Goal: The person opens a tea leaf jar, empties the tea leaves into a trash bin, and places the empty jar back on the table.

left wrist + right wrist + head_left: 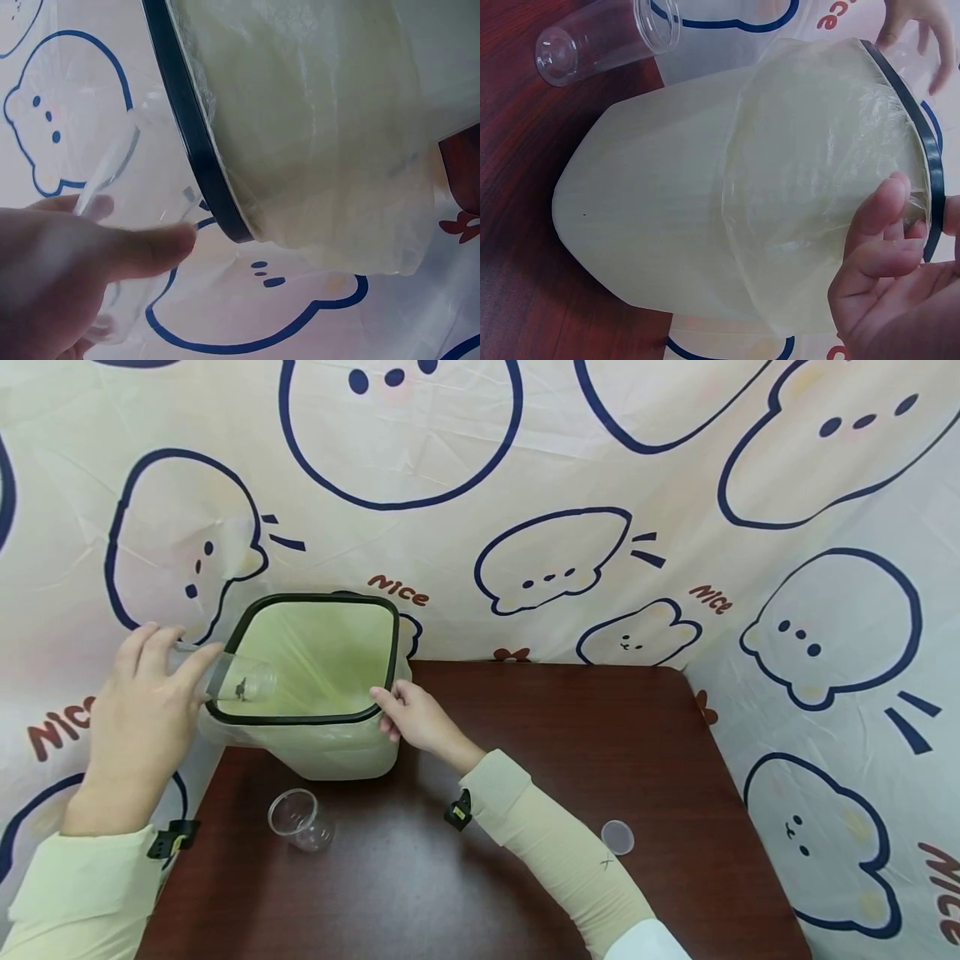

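Observation:
A pale trash bin (330,758) with a dark rim (300,720) stands at the table's far left, lined with a thin clear bag (795,172) that folds down over its outside. My left hand (142,718) grips a clear plastic cup (251,679), tipped nearly sideways over the bin's left rim. In the left wrist view its thumb lies along the cup wall. At the bin's front right corner my right hand (420,718) pinches the rim between thumb and fingers. The right wrist view shows those fingers (885,217) curled against the bag's outside, just below the rim.
A second clear plastic cup (300,820) stands on the brown table (465,893) in front of the bin. Near my right forearm lies a small round translucent lid (617,837). A cloth (450,560) with cartoon outlines hangs behind the table and along its sides.

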`<state>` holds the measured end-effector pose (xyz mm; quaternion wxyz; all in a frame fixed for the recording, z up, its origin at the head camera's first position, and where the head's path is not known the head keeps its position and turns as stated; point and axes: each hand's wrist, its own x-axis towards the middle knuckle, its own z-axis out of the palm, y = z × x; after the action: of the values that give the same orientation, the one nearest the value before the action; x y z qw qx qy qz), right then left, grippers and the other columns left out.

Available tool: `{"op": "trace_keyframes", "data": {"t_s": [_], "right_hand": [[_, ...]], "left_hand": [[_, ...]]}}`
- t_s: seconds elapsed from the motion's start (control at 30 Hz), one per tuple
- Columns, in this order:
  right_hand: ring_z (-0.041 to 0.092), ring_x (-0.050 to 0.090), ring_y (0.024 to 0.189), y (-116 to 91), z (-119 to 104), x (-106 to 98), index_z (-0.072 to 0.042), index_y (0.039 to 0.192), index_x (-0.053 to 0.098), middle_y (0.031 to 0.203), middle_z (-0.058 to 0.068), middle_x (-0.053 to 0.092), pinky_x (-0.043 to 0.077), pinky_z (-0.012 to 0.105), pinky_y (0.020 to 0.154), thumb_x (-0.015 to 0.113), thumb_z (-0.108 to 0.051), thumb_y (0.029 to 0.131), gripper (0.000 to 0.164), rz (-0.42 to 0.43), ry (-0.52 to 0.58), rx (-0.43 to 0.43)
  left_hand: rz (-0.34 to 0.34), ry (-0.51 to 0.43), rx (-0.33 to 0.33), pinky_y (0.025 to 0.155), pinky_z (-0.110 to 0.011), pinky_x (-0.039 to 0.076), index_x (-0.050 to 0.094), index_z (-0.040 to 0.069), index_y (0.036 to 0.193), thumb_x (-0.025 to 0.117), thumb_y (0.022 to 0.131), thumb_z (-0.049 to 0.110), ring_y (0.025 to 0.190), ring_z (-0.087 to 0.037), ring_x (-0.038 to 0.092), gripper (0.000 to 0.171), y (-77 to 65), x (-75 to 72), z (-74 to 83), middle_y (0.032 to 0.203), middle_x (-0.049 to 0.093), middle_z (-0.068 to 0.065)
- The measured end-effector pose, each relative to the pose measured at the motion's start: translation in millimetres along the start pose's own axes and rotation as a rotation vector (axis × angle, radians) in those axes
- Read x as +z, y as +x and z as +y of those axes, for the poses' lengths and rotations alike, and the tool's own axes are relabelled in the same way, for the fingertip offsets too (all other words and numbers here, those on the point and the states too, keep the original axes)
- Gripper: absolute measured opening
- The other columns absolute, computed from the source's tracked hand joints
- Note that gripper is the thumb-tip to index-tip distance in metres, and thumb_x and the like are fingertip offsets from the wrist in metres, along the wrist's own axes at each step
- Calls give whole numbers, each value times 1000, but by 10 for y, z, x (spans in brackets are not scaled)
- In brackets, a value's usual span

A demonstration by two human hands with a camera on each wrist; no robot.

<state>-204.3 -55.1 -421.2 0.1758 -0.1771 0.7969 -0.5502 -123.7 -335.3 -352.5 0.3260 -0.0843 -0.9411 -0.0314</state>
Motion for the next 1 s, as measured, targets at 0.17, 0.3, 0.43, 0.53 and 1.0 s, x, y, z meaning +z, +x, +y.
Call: {"op": "trace_keyframes", "data": {"t_s": [0.17, 0.3, 0.43, 0.53, 1.0], "right_hand": [[20, 59, 53, -8, 1, 19, -9, 79, 49, 63, 1, 63, 44, 26, 52, 49, -48, 93, 42, 0, -5, -4], [20, 58, 53, -6, 7, 27, -9, 79, 49, 62, 1, 63, 44, 26, 51, 49, -48, 93, 42, 5, -3, -5], [25, 60, 56, -5, 8, 22, -9, 79, 49, 63, 2, 63, 44, 26, 51, 49, -49, 93, 43, 8, 2, -12], [29, 62, 59, -11, 3, 16, -8, 79, 49, 63, 1, 64, 44, 27, 52, 48, -49, 93, 43, 11, -3, -11], [26, 61, 57, -1, -12, 26, -9, 79, 49, 63, 0, 63, 43, 26, 52, 48, -49, 94, 42, 9, -22, -9]], "left_hand": [[-40, -5, -59, 92, -63, 34, 59, 8, 116, 65, 70, -18, 131, -40, 28, 53, -21, -24, 17, 126, 43, -27], [-9, -39, -84, 100, -59, 30, 57, 7, 118, 66, 72, -17, 131, -41, 26, 52, -38, 8, 30, 127, 41, -27], [-15, -32, -88, 96, -61, 31, 58, 7, 117, 66, 71, -17, 129, -41, 28, 52, -37, 31, 20, 125, 42, -27], [-37, -31, -86, 91, -64, 33, 59, 7, 115, 66, 70, -17, 125, -42, 31, 51, -36, 50, 14, 122, 43, -28], [-8, -71, -141, 96, -61, 30, 57, 6, 119, 68, 71, -14, 127, -42, 29, 53, -63, 75, 19, 125, 42, -27]]}}
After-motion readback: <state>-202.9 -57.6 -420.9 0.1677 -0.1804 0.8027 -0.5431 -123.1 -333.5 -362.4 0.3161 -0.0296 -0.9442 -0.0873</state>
